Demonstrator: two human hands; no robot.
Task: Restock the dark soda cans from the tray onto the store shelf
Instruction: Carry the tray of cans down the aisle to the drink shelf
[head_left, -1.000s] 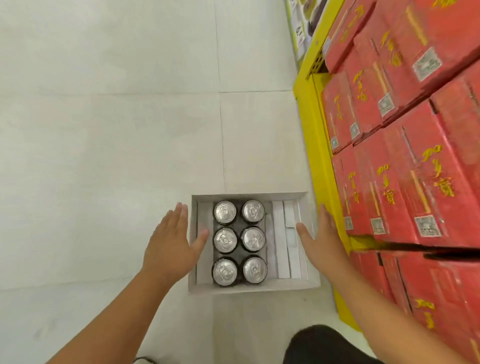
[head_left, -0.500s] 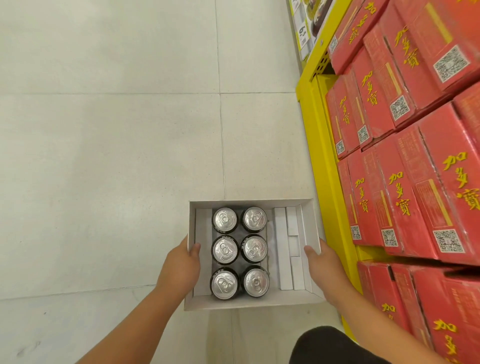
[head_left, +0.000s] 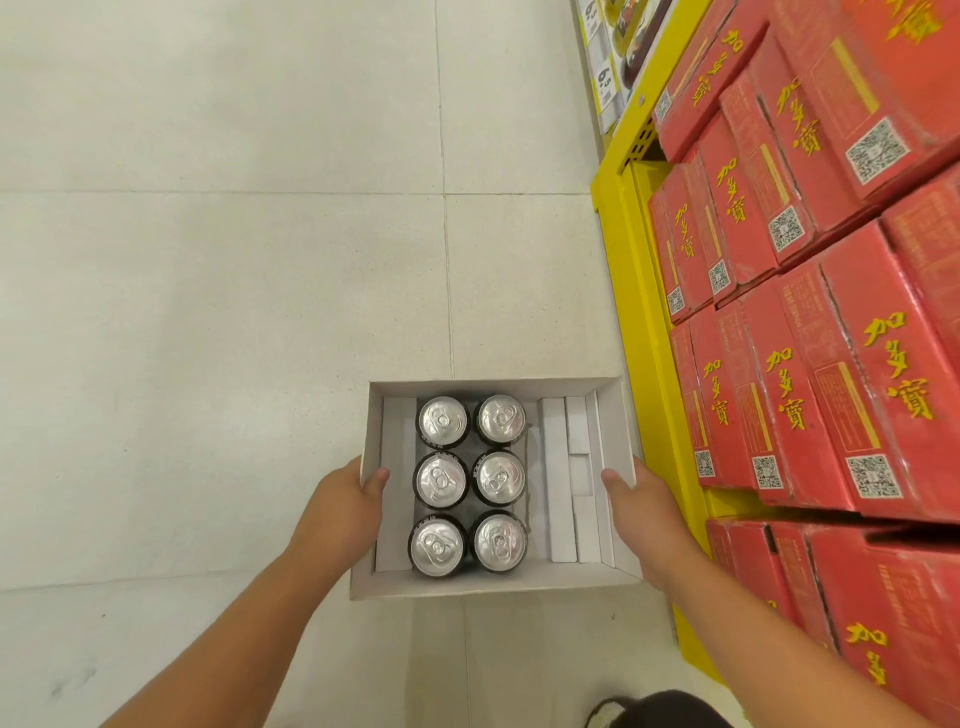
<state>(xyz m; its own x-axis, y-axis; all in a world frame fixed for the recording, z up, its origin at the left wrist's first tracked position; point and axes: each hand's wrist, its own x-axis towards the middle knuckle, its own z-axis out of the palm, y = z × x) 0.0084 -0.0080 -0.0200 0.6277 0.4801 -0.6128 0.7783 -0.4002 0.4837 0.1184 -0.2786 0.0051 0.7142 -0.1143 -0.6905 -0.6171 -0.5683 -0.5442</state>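
1. While you look straight down, your left hand (head_left: 340, 512) grips the left wall of the white tray (head_left: 491, 584): thumb hooked over the rim to the inside, remaining fingers hidden on the outside.
2. Your right hand (head_left: 641, 512) has the same grip on the right wall, thumb over the rim, other fingers out of sight behind the cardboard.
3. Whether the tray rests on the floor (head_left: 223, 291) or is lifted off it, you cannot tell from this view.
4. Six dark soda cans (head_left: 470, 480) stand upright in the tray, two columns by three rows, silver tops up, sides touching or nearly so. They sit left of the tray's centre.
5. White cardboard spacers (head_left: 571, 478) fill the strip between the cans and the right wall; one more white strip lies along the left wall.
6. Yellow shelf (head_left: 628, 291) runs along the right, its edge just beside the tray's right wall and your right hand.
7. Red cartons (head_left: 810, 374) with gold lettering and QR labels are stacked on the shelf.
8. Price tags (head_left: 602, 78) show on a farther shelf at top right; print mostly too small to read.
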